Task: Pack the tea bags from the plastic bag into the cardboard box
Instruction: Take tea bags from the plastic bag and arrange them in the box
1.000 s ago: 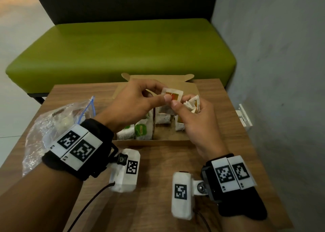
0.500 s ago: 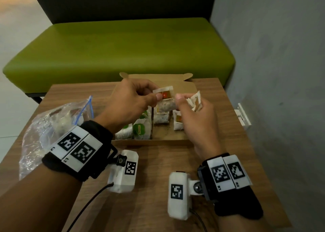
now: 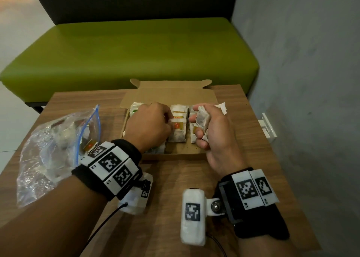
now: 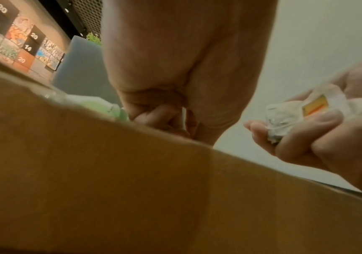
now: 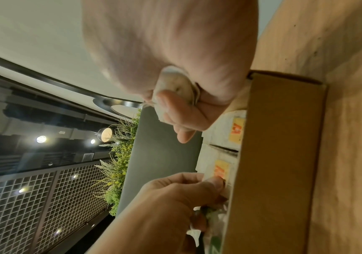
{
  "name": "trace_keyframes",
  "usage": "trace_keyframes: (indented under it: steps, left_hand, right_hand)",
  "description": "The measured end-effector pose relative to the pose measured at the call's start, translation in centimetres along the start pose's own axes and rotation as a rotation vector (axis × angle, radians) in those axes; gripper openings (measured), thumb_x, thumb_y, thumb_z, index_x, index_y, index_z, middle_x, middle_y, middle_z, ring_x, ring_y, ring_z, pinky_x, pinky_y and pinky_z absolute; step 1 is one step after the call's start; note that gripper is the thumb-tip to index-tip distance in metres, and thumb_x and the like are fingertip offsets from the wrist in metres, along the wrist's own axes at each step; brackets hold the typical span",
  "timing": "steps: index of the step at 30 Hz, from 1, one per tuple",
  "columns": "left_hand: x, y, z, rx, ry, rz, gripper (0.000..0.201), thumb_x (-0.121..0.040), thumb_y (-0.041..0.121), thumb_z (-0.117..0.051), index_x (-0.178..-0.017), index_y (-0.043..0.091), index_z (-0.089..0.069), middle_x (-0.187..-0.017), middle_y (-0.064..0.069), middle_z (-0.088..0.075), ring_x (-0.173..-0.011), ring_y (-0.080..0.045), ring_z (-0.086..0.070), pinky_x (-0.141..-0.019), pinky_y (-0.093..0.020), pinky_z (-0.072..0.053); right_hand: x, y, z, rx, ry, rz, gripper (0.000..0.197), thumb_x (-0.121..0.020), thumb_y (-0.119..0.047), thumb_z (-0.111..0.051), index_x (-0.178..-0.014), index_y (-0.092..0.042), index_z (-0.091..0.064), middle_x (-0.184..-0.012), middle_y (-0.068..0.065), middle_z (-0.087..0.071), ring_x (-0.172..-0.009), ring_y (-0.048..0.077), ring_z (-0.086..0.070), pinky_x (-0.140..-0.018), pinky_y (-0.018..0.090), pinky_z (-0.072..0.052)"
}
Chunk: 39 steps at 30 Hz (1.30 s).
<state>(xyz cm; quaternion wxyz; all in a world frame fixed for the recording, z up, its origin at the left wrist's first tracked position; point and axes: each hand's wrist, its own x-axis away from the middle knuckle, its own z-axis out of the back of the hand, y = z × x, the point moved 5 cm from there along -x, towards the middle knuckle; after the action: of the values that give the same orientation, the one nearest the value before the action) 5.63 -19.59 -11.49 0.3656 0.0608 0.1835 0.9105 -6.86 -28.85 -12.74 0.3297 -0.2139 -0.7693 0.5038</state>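
left hand (image 3: 150, 126) lowered into the cardboard box (image 3: 171, 93), its fingers (image 5: 216, 182) curled and pinching the upper edge of an orange-labelled tea bag (image 3: 178, 129) in the middle row. green-labelled tea bags (image 4: 97, 104) lie beneath this hand, on the side away from its fingertips. right hand (image 3: 214, 132) over the right part of the box, its fingers (image 4: 326, 120) curled around a crumpled bundle of tea bags (image 3: 203, 122), the thumb pressed on top; a white tag (image 3: 221, 107) sticks out just beyond the knuckles. further orange-labelled tea bags (image 5: 230, 130) stand in rows just below the right fingers, close against the near wall of the box. the box lid stands open on the far side of both hands. the plastic bag (image 3: 56, 145), clear with a blue zip strip, lies on the table (image 3: 167, 198) beside the left wrist, well apart from the fingers, with tea bags visible inside. a green bench (image 3: 136, 50) stands beyond the table.
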Motion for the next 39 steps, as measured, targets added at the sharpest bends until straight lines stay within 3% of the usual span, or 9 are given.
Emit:
trace_keyframes:
  steps: [4, 8, 15, 19, 23, 29, 34, 37, 39]
  left_hand:
    - [0.7, 0.7, 2.1, 0.203, 0.151, -0.062, 0.028, -0.09, 0.055, -0.061, -0.09, 0.027, -0.066, -0.081, 0.013, -0.067, -0.076, -0.003, -0.062, -0.064, -0.028, -0.051]
    - [2.0, 2.8, 2.8, 0.643, -0.141, 0.009, 0.039, -0.083, 0.06, -0.063, -0.094, 0.022, -0.068, -0.075, 0.008, -0.073, -0.059, 0.0, -0.06, -0.054, -0.019, -0.045]
    - [1.7, 2.3, 3.1, 0.792, -0.206, 0.023, 0.024, -0.085, 0.003, -0.074, -0.103, 0.014, -0.064, -0.072, 0.004, -0.072, -0.067, -0.008, -0.065, -0.057, -0.023, -0.051]
    - [1.2, 1.8, 3.7, 0.761, -0.11, 0.014, 0.018, -0.09, 0.0, -0.067, -0.102, 0.014, -0.064, -0.079, 0.005, -0.069, -0.07, -0.009, -0.065, -0.063, -0.025, -0.056]
    - [1.2, 2.5, 4.1, 0.811, -0.067, 0.001, 0.016, -0.093, 0.001, -0.063, -0.108, 0.008, -0.063, -0.088, -0.001, -0.061, -0.06, -0.003, -0.062, -0.05, -0.019, -0.051]
    - [0.6, 2.2, 4.4, 0.949, -0.002, 0.119, 0.023, -0.088, -0.008, -0.061, -0.103, 0.009, -0.062, -0.092, -0.006, -0.063, -0.066, -0.007, -0.063, -0.049, -0.021, -0.051]
    - [0.8, 2.6, 4.5, 0.99, -0.043, 0.128, 0.007, -0.097, 0.009, -0.06, -0.098, 0.009, -0.067, -0.095, -0.007, -0.068, -0.065, -0.008, -0.065, -0.052, -0.021, -0.053]
    - [1.1, 2.6, 4.7, 1.025, -0.087, 0.085, 0.029, -0.098, 0.035, -0.056, -0.1, 0.011, -0.071, -0.092, -0.002, -0.072, -0.068, -0.011, -0.065, -0.053, -0.022, -0.051]
    - [1.3, 2.5, 4.8, 0.94, -0.084, 0.014, 0.026, -0.094, 0.035, -0.061, -0.101, 0.013, -0.073, -0.095, -0.005, -0.073, -0.07, -0.013, -0.063, -0.055, -0.023, -0.05]
  right_hand:
    - [0.0, 0.0, 0.0, 0.01, 0.021, 0.05, 0.018, -0.106, -0.018, -0.043, -0.103, -0.018, -0.061, -0.079, 0.0, -0.064, -0.045, 0.002, -0.047, -0.035, 0.018, -0.031]
    - [0.4, -0.5, -0.2, 0.129, 0.026, 0.149, 0.011, -0.104, -0.015, -0.051, -0.101, -0.02, -0.061, -0.086, 0.003, -0.071, -0.067, 0.008, -0.066, -0.041, 0.02, -0.042]
    - [0.4, -0.5, 0.0, 0.073, 0.074, 0.207, 0.005, -0.1, -0.016, -0.062, -0.096, -0.018, -0.062, -0.098, 0.008, -0.073, -0.072, 0.013, -0.073, -0.048, 0.024, -0.053]
    - [0.3, -0.3, -0.1, 0.037, 0.024, 0.157, 0.004, -0.097, -0.014, -0.066, -0.099, -0.015, -0.062, -0.098, 0.008, -0.07, -0.072, 0.009, -0.071, -0.049, 0.022, -0.052]
    - [0.5, -0.2, -0.5, -0.02, -0.119, 0.082, 0.021, -0.096, -0.015, -0.067, -0.116, -0.013, -0.062, -0.093, 0.005, -0.071, -0.065, 0.003, -0.068, -0.049, 0.019, -0.05]
    - [0.8, -0.7, -1.0, 0.017, -0.257, 0.171, 0.037, -0.091, -0.003, -0.07, -0.122, -0.024, -0.065, -0.086, 0.001, -0.067, -0.061, 0.005, -0.058, -0.042, 0.02, -0.041]
    - [0.4, 0.1, -0.6, 0.105, -0.171, 0.148, 0.021, -0.095, -0.014, -0.068, -0.116, -0.012, -0.068, -0.084, 0.004, -0.067, -0.049, 0.003, -0.051, -0.038, 0.018, -0.035]
    - [0.4, 0.1, -0.3, 0.092, -0.136, 0.122, 0.023, -0.098, -0.023, -0.065, -0.113, -0.007, -0.067, -0.078, 0.002, -0.07, -0.046, 0.003, -0.047, -0.038, 0.017, -0.033]
    - [0.4, 0.1, -0.3, 0.083, -0.14, 0.104, 0.02, -0.098, -0.024, -0.064, -0.11, -0.008, -0.067, -0.076, 0.003, -0.07, -0.045, 0.003, -0.045, -0.037, 0.017, -0.032]
